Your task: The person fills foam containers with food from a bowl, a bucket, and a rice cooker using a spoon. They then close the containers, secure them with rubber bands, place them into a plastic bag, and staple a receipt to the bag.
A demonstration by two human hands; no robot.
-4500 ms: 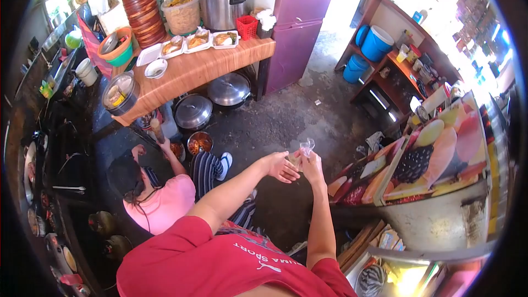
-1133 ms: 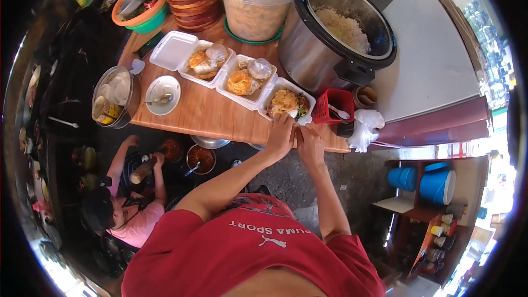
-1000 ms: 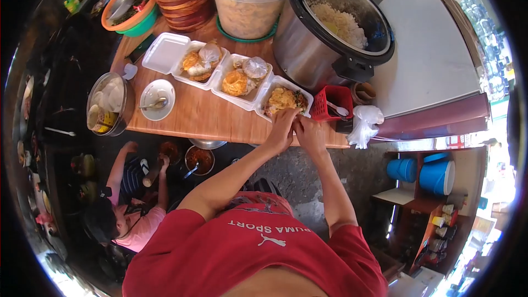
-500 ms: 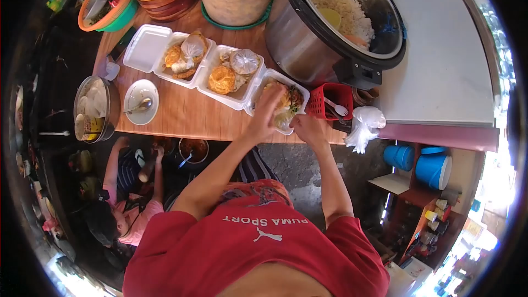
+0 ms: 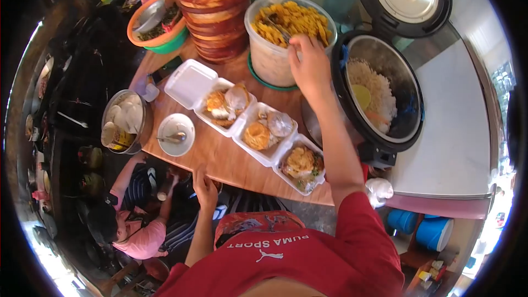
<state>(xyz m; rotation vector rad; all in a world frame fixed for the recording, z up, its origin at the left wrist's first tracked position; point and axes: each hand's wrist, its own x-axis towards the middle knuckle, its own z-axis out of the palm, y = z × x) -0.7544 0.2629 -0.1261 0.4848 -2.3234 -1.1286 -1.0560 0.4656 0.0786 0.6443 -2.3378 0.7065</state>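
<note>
My right hand (image 5: 309, 63) is over the near rim of a clear tub (image 5: 269, 63) heaped with yellow crispy food (image 5: 302, 19). Its fingers are bent but apart, close to the handle of a metal utensil (image 5: 278, 26) lying in the tub; I see no grip on it. My left hand (image 5: 205, 190) hangs at the table's front edge, loosely bent, with nothing in it. Between the hands, three white foam boxes stand in a slanting row: the left box (image 5: 190, 85), the middle box (image 5: 269, 159) and the right box (image 5: 283, 176). They hold food, and small plastic bags show in the left and middle ones.
A rice cooker (image 5: 352, 99) with its lid up stands right of the tub. Stacked brown bowls (image 5: 212, 11) and an orange basin (image 5: 165, 38) are at the back left. A white bowl (image 5: 190, 132) with a spoon sits near the front. Another person (image 5: 140, 234) is low at left.
My right hand has left the right foam box and reached up to the tub. My left hand has drawn back left to the table edge. The view has shifted, showing the cooker's lid.
</note>
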